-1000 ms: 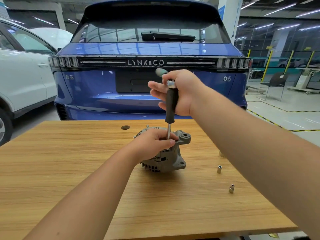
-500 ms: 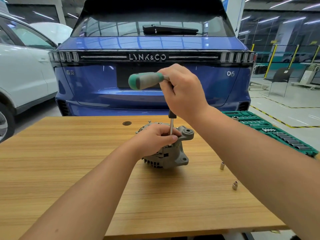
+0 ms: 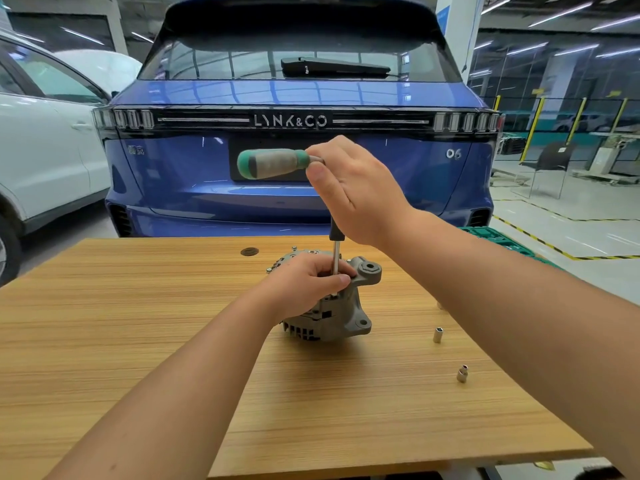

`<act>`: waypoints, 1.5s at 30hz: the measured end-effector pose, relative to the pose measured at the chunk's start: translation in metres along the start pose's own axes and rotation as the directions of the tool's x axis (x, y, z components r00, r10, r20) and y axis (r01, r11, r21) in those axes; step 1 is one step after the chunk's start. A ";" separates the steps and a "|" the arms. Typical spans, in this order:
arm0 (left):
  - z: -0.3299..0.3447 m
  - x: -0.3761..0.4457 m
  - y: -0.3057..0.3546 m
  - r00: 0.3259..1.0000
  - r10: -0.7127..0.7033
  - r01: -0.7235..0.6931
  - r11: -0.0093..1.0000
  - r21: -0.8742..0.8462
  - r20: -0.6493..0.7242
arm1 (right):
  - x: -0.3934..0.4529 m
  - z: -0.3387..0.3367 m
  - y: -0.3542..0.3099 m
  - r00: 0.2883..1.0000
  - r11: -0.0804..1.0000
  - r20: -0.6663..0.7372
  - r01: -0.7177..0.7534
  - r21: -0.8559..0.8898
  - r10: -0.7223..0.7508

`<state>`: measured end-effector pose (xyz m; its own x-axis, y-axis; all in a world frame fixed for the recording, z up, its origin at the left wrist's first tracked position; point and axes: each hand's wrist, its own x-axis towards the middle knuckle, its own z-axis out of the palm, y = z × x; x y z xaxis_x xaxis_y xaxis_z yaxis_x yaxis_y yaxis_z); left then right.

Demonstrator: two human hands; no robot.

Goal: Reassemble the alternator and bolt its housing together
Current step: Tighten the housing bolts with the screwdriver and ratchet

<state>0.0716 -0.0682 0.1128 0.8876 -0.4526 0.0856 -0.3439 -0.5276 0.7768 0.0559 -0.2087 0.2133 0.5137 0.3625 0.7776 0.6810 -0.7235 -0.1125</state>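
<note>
On the table, two sockets stood apart at about four o'clock from the alternator, the nearer one closest to the table's right edge. The alternator sat near the table's middle, its mounting ear at two o'clock. The left hand lay over its top and front, fingers curled closed around the housing and around the driver shaft, thumb tip pressed just beside the shaft. The shaft stood upright, dropping between those fingers; its tip and whatever fastener it met were hidden under the hand. Small bolts stuck up from the housing's far rim, at eleven o'clock from the hand.

Above, at twelve o'clock, the right hand was closed on the tool where shaft met handle, thumb down; the green-and-grey handle jutted level toward nine o'clock. The joint itself was covered by the palm.

A green tray showed only a corner behind the right forearm. A dark round hole marked the table's far part. Beyond stood a blue car, and a white car cut off at nine o'clock.
</note>
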 end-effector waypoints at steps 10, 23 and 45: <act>0.001 -0.002 0.000 1.000 0.020 -0.020 1.000 -0.006 -0.013 | 0.044 -0.033 -0.017 0.849 0.906 0.318 -0.390 -0.163 0.422; 0.000 0.001 0.000 1.000 0.021 -0.021 1.000 -0.007 -0.006 | 0.001 0.003 0.000 0.677 -0.056 0.244 -0.288 0.956 0.694; 0.001 0.000 0.000 0.999 0.028 -0.029 0.999 -0.033 -0.030 | -0.003 -0.001 -0.002 0.995 0.996 0.069 0.066 0.059 -0.070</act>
<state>0.0715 -0.0684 0.1122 0.8865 -0.4452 0.1265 -0.3593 -0.4899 0.7943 0.0525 -0.2089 0.2124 0.4997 0.4516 0.7392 0.7431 -0.6620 -0.0979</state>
